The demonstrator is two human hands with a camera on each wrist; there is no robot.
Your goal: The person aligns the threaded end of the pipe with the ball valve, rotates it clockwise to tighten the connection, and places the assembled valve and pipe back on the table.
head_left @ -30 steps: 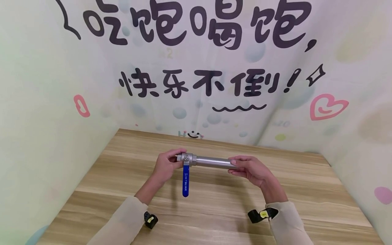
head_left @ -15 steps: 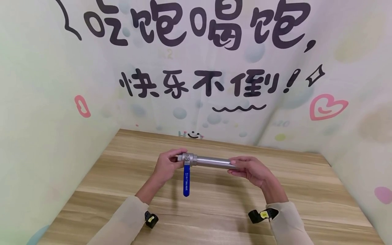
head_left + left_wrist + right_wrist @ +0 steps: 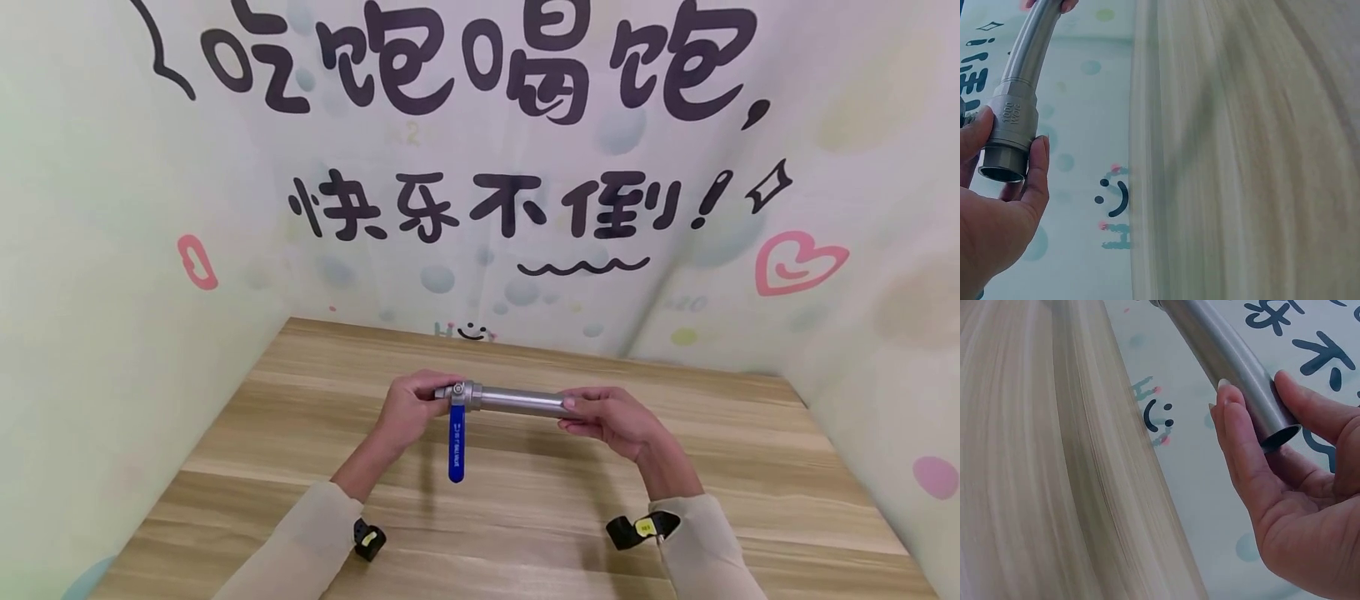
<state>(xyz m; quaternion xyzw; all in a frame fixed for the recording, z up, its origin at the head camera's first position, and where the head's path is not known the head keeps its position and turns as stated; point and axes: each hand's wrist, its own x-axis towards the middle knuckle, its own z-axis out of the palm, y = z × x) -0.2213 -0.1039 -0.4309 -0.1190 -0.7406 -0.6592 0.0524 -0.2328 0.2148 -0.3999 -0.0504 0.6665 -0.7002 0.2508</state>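
A silver ball valve (image 3: pixel 467 393) with a long blue lever handle (image 3: pixel 457 443) is joined to a straight metal pipe (image 3: pixel 525 401). Both are held level above the table. My left hand (image 3: pixel 408 408) grips the valve's free end between thumb and fingers. In the left wrist view the valve body (image 3: pixel 1015 119) shows its open round end near the fingertips. At the other side my right hand (image 3: pixel 618 419) holds the pipe's far end. The right wrist view shows thumb and fingers around the pipe (image 3: pixel 1235 369), its hollow end facing the palm.
Below the hands lies a wood-grain table (image 3: pixel 495 517). A printed cloth backdrop (image 3: pixel 480 283) with dark lettering stands along its back edge and both sides. Each sleeve carries a black wrist strap (image 3: pixel 643 528).
The valve's free end has turned slightly in my left hand, whose thumb and fingers have shifted a little. The pipe and my right hand stay almost in place.
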